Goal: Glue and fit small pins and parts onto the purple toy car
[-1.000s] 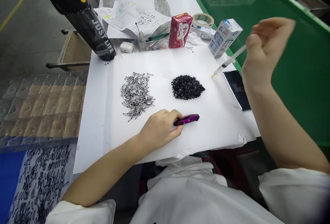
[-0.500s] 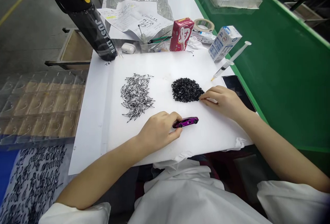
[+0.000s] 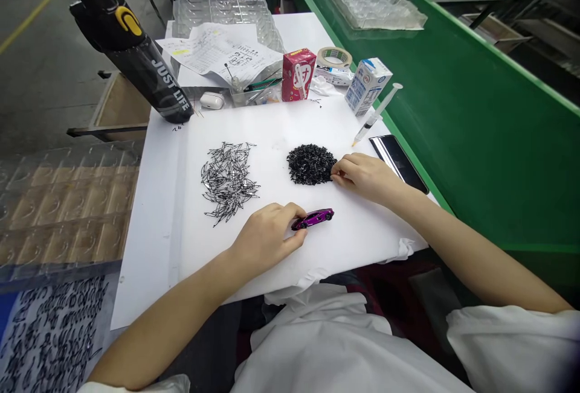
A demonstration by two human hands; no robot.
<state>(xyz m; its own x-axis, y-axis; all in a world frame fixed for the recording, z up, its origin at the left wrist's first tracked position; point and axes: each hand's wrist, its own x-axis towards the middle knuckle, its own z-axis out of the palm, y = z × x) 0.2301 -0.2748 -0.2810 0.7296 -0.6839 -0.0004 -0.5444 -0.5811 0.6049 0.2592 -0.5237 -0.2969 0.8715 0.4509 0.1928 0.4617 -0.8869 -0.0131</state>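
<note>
My left hand [image 3: 265,237] rests on the white sheet [image 3: 281,133] with its fingers pinched on the rear of a small purple toy car [image 3: 315,218]. My right hand [image 3: 365,175] lies at the right edge of a heap of small black parts [image 3: 311,164], fingertips curled together and touching the heap; whether a part is between them is too small to tell. A looser scatter of thin clear-and-black slivers [image 3: 226,177] lies to the left of the heap. A syringe [image 3: 376,113] leans against a blue-and-white carton [image 3: 366,85], untouched.
A black bottle [image 3: 136,58] lies tilted at the back left. Papers [image 3: 222,55], a red carton [image 3: 298,74], a tape roll [image 3: 334,57] and clear trays [image 3: 226,9] stand behind. A dark phone [image 3: 399,154] sits beside a green wall [image 3: 475,109]. Clear blister trays [image 3: 67,194] lie left.
My right hand let go of the syringe, which now leans on the carton, and came down to the edge of the black heap. My left hand kept hold of the car.
</note>
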